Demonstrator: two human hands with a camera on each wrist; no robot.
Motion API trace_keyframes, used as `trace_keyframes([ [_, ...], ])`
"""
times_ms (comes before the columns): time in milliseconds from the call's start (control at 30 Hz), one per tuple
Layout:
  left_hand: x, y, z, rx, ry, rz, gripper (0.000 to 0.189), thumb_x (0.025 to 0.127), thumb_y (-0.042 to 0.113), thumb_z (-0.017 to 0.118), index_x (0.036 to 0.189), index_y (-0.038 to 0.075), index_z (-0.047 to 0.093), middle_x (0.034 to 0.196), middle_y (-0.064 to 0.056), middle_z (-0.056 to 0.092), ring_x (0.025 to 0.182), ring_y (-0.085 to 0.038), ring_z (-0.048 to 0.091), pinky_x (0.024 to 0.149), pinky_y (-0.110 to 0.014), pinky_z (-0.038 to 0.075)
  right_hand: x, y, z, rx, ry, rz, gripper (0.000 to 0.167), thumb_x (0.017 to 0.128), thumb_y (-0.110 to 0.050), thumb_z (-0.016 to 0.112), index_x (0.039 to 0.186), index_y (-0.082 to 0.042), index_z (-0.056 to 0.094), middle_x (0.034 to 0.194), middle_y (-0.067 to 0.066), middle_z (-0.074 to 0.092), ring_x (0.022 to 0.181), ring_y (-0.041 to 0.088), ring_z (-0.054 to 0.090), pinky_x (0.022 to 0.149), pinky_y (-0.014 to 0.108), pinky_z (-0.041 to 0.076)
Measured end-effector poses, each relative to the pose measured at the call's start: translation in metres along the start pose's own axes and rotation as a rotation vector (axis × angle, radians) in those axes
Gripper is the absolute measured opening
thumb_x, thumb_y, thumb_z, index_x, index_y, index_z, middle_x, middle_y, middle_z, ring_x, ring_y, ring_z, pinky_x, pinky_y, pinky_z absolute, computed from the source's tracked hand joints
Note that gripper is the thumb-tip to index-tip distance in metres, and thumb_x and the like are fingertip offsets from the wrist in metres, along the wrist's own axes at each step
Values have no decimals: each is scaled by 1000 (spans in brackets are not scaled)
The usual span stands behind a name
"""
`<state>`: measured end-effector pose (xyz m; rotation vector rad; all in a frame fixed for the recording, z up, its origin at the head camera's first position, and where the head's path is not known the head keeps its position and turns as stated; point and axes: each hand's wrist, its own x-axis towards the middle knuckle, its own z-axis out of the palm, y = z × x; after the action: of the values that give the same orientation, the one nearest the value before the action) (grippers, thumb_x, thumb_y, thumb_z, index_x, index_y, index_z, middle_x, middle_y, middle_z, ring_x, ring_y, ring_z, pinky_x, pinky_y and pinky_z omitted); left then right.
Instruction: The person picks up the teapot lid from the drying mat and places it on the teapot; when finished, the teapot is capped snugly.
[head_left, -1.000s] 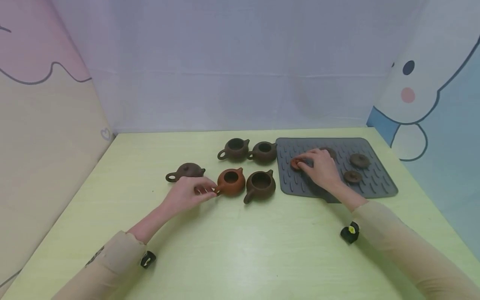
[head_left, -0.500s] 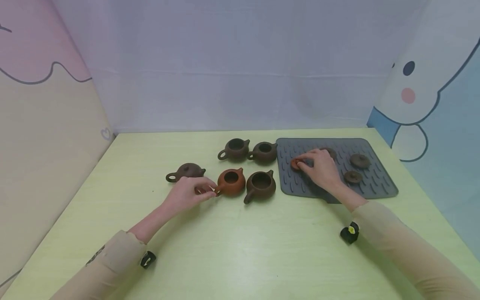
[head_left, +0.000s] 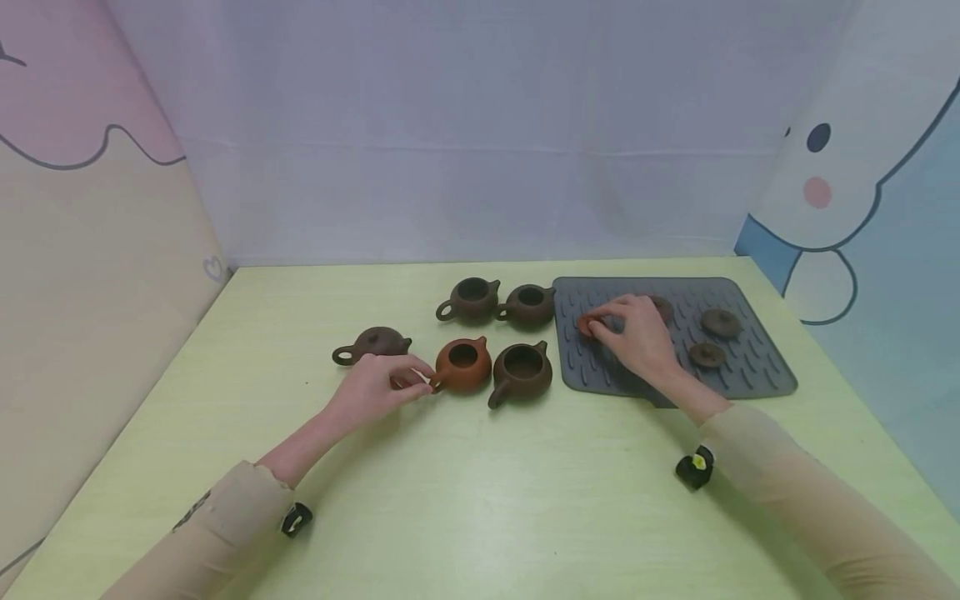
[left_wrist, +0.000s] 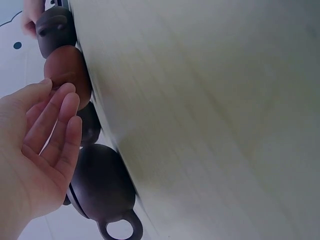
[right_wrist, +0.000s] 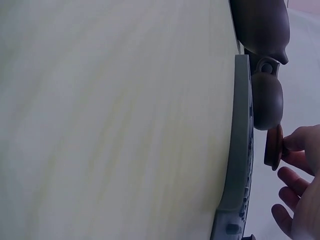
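pale green bench [head_left: 480, 500], five little clay teapots [head_left: 462, 364] sitting on it, grey ribbed mat [head_left: 742, 367] on the right side

Table [head_left: 480, 500]: pale yellow-green, faint wood-grain streaks. Mat [head_left: 750, 375] at far right edge: dark grey, raised dash pattern. Open teapot [head_left: 462, 365] mid-table: orange-red clay. Lid [head_left: 587, 326] over the mat: same orange-red. Remaining teapots, e.g. lidded one [head_left: 372, 343] toward the left edge: dark brown. Two lids [head_left: 720, 322] on mat: dark brown. Sleeves [head_left: 225, 517]: beige. Back wall [head_left: 480, 125]: pale lilac.
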<state>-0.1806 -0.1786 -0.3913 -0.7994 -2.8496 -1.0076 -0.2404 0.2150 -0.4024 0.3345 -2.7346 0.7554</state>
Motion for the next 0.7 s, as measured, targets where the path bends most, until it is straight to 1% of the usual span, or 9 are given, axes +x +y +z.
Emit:
trace_keyframes([
  [200, -1, 0, 0, -17, -3, 1, 15, 86, 15, 77, 100, 19, 75, 82, 6, 78, 69, -3, 71, 63, -20, 53, -1, -8, 1, 26, 48, -4, 21, 91, -20, 70, 105, -5, 76, 111, 18, 67, 108, 35, 53, 90, 54, 45],
  [400, -1, 0, 0, -25, -5, -3, 15, 85, 15, 77, 99, 19, 75, 83, 5, 78, 69, -3, 71, 62, -20, 53, -3, -17, 4, 74, 121, -48, 20, 90, -21, 72, 103, -7, 77, 106, 14, 69, 104, 32, 54, 86, 51, 44],
  [700, -1, 1, 0, -32, -12, -11, 15, 86, 14, 76, 99, 20, 75, 83, 5, 78, 70, -3, 72, 62, -20, 52, -5, -31, 10, 136, 184, -108, 17, 90, -21, 73, 103, -10, 77, 103, 11, 68, 99, 28, 53, 81, 47, 45],
])
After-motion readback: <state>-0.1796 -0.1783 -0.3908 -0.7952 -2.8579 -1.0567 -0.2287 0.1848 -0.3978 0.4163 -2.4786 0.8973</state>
